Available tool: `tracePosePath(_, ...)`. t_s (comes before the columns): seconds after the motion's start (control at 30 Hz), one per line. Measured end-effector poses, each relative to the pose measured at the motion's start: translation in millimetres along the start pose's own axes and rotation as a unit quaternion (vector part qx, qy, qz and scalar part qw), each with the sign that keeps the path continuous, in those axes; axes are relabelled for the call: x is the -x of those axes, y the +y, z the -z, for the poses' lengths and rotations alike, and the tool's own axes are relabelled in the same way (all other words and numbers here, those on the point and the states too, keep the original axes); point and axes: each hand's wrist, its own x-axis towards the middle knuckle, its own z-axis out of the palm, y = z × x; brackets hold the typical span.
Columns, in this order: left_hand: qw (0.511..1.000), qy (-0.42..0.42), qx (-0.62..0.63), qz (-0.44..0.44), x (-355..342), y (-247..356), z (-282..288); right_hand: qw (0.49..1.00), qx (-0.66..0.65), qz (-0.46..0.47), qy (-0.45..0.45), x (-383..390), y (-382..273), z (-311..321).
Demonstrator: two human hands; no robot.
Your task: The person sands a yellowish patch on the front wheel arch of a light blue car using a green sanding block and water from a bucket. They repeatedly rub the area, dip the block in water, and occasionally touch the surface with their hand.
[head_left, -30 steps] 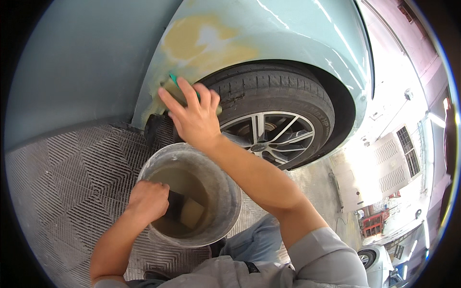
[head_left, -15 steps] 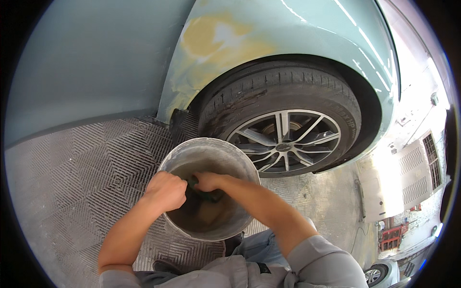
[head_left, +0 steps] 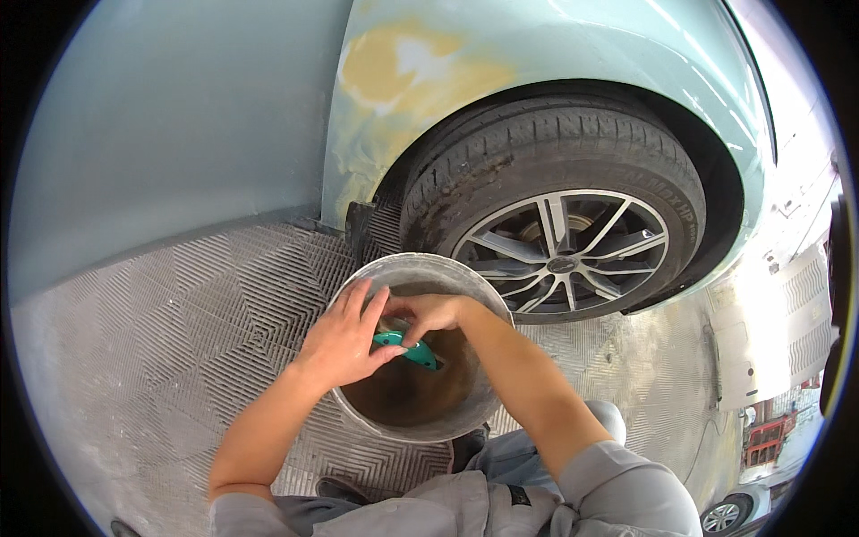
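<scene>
A bucket [head_left: 488, 407] with a whitish, stained rim stands in front of me, with murky brown water inside. Over its mouth is a small teal-green block [head_left: 419, 355], tilted, that looks like a sanding block. My left hand [head_left: 343, 338] has its end between thumb and fingers; the thumb lies on the block and the fingers are spread. From the other side, my right hand [head_left: 428, 315] pinches the block, its fingertips partly hidden. A tan edge shows between the hands; I cannot make out what it is.
A car wheel [head_left: 562, 264] stands just beyond the bucket. Above it, the pale green fender [head_left: 608, 45] carries a yellow and white filler patch [head_left: 394, 72]. A grey door panel [head_left: 179, 116] is at left. The floor has ribbed grating [head_left: 206, 313]. A red rack [head_left: 768, 440] is far right.
Both hands have risen from deep in the bucket, bringing the green block up into plain view. My left hand has gone from a fist to spread fingers. The view has shifted slightly.
</scene>
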Motion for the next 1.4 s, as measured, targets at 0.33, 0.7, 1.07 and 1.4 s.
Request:
tracePosePath(0.33,0.998,-0.035,0.022,0.049,-5,5,2,0.979,-0.133,0.099,-0.122,13,-33,-8)
tracePosePath(0.7,0.988,-0.114,-0.098,-0.039,-4,1,3,0.95,0.022,-0.294,-0.099,-36,54,-57)
tracePosePath(1.07,0.968,-0.186,-0.166,-0.029,-3,2,3,0.94,0.013,-0.324,0.104,-34,63,-39)
tracePosePath(1.4,0.967,-0.188,-0.168,-0.033,-4,2,6,0.791,0.299,0.277,0.457,165,-285,41)
